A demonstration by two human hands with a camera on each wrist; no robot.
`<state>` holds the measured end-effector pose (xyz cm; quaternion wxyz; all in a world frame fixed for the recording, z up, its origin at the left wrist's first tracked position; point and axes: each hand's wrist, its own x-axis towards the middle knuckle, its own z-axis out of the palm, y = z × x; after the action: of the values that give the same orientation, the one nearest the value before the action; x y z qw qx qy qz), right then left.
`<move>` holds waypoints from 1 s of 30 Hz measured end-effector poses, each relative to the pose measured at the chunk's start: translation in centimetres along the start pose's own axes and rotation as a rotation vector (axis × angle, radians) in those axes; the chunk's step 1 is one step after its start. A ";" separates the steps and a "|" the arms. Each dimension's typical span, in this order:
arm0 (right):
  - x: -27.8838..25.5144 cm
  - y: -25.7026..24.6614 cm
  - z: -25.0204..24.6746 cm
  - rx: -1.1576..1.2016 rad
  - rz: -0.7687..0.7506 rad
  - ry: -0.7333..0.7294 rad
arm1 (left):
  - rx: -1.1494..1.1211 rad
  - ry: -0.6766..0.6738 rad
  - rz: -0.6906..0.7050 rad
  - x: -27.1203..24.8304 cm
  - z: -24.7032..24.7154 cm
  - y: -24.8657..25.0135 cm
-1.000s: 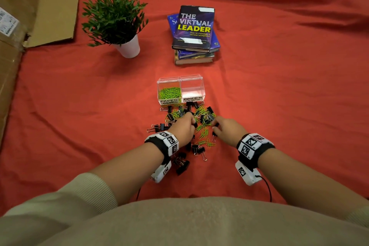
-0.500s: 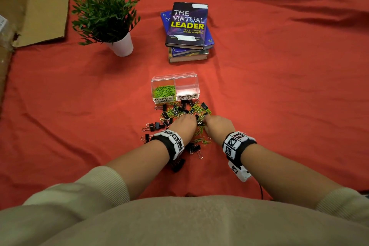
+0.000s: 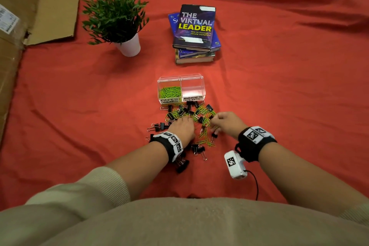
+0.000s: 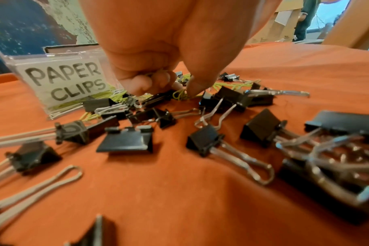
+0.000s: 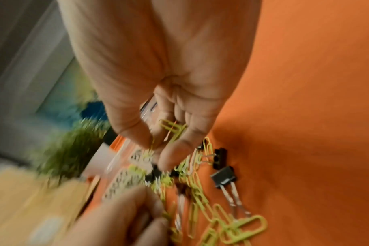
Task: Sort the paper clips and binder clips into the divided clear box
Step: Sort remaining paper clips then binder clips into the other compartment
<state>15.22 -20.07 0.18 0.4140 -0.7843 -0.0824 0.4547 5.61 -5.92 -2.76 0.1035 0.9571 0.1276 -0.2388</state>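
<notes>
A clear divided box point(image 3: 180, 78) stands on the red cloth; its left cell, labelled PAPER CLIPS point(image 4: 65, 81), holds green paper clips point(image 3: 170, 92), and its right cell, labelled BINDER CLIPS, looks bare. In front lies a mixed heap of green paper clips point(image 3: 200, 111) and black binder clips point(image 3: 196, 149). My left hand point(image 3: 182, 127) is down in the heap and pinches green paper clips point(image 4: 180, 95) between thumb and fingers. My right hand point(image 3: 225, 122), raised slightly at the heap's right, holds several green paper clips point(image 5: 172, 129) in curled fingers.
A potted green plant point(image 3: 117, 20) and a stack of books point(image 3: 194, 34) stand behind the box. Flattened cardboard point(image 3: 26, 16) lies at the far left. Loose binder clips point(image 4: 209, 140) are scattered near my left wrist.
My right hand has drawn back to the right and lifted with paper clips in it. My left hand stays in the heap, still gathering clips.
</notes>
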 end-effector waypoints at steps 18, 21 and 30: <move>-1.0 0.0 -0.1 0.364 0.111 -0.121 | -0.754 0.115 -0.003 -1.9 -2.5 -3.0; -0.9 0.0 0.3 0.154 0.098 -0.109 | -0.826 0.098 -0.001 -1.6 -3.1 -3.4; -1.5 1.7 2.0 -0.932 -0.161 -0.069 | -0.982 -0.072 -0.019 -1.2 -2.4 -3.1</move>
<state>12.42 -20.77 -0.59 0.0487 -0.8619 -0.3520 0.3617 4.69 -2.62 -0.49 0.5446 0.7852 0.2300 -0.1844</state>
